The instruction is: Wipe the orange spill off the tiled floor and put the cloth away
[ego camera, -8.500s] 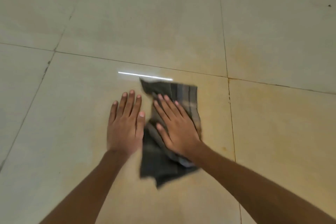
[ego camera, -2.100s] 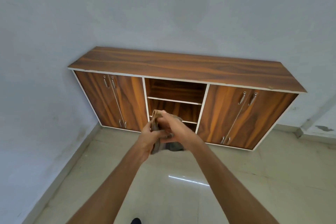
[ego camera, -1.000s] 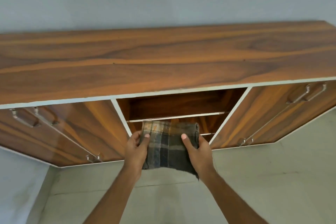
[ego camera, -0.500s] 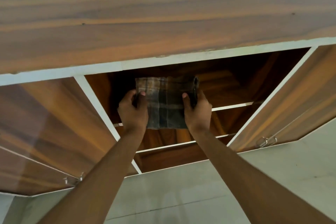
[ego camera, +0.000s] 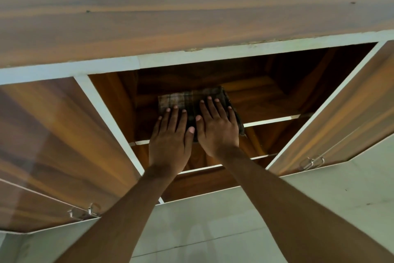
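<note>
Cloth (ego camera: 187, 100): folded plaid rectangle, soft woven fabric, grey-brown checks, lying on upper shelf (ego camera: 262, 102) in open middle bay of cabinet (ego camera: 191, 17), centre of frame. Long axis runs left–right, parallel to shelf's white-banded front edge; lower right corner overhangs that edge. Left hand (ego camera: 169, 141) and right hand (ego camera: 217, 128) flat on top, fingers straight, gripping nothing; cloth lies under and just beyond fingertips, right hand further onto it. Probable next move: push deeper, then withdraw. Shelf smooth wood-grain laminate; tiled floor (ego camera: 213, 226) pale, lower frame.
</note>
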